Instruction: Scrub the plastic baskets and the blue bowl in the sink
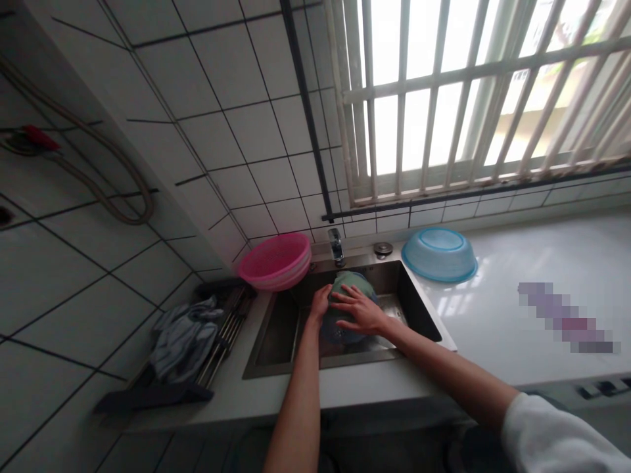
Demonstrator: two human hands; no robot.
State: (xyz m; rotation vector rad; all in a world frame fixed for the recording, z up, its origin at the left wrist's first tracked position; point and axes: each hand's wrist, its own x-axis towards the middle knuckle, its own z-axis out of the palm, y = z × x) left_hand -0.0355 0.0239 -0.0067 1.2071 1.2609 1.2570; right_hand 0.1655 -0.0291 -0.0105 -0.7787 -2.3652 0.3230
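Note:
In the sink is a rounded, dull green and bluish thing that looks like a basin or bowl. Its lower part is dim, and my hands cover some of it, so its exact kind is unclear. My left hand is closed at its left side, the fingers curled against the edge. Across its front lies my right hand, palm down with the fingers spread apart, touching the surface. The faucet stands just behind it.
A pink basket rests by the sink's back left corner. To the right sits an upturned blue basin, near a round drain stopper. Grey cloth lies on a metal rack at left. A pixelated item is on the counter.

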